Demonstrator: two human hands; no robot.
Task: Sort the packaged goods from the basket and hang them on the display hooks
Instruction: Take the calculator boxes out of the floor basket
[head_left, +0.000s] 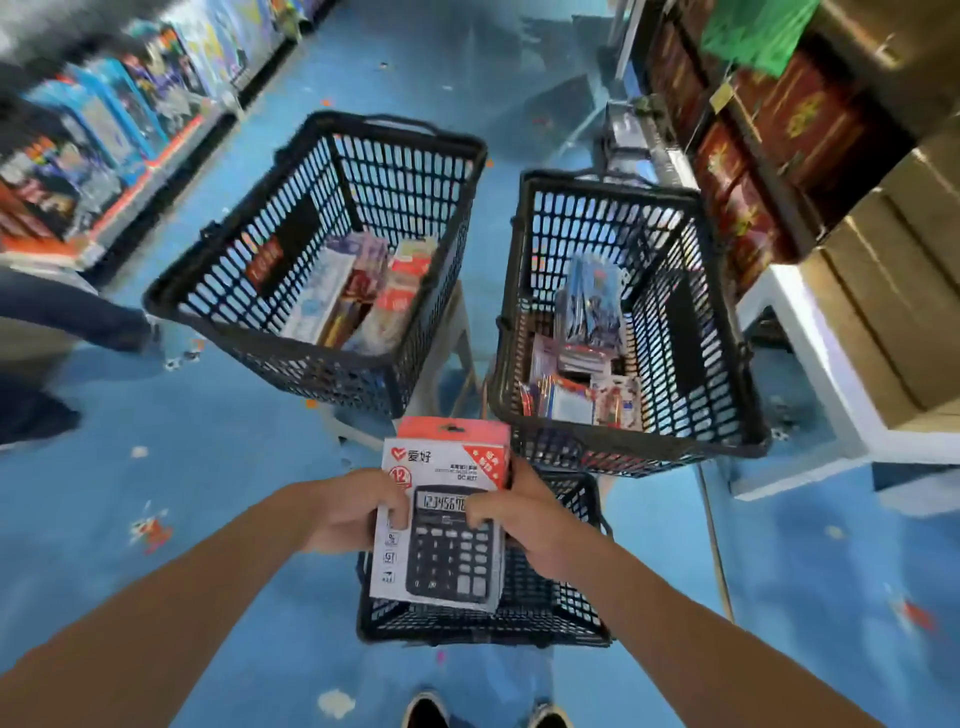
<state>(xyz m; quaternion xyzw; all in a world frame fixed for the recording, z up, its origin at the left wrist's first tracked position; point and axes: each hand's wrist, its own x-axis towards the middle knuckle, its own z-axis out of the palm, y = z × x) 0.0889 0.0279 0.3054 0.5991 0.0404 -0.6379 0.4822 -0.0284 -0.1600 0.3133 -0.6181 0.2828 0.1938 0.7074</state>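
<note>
Two bare forearms reach forward. The left hand (348, 512) and right hand (524, 519) both grasp a boxed calculator (441, 551) by its side edges, fingers (480, 513) curled onto its front. Directly under the fingers is a black mesh basket (524, 626), over a speckled blue floor (208, 467). Beyond the fingers stand a left basket (311, 361) and a right basket (628, 449), each holding packaged goods. Far left of the fingers runs a shelf (130, 130) of blurred toy boxes, and far right are brown cartons (883, 291). The box bears a red badge reading 12 and printed display digits starting 123456.
</note>
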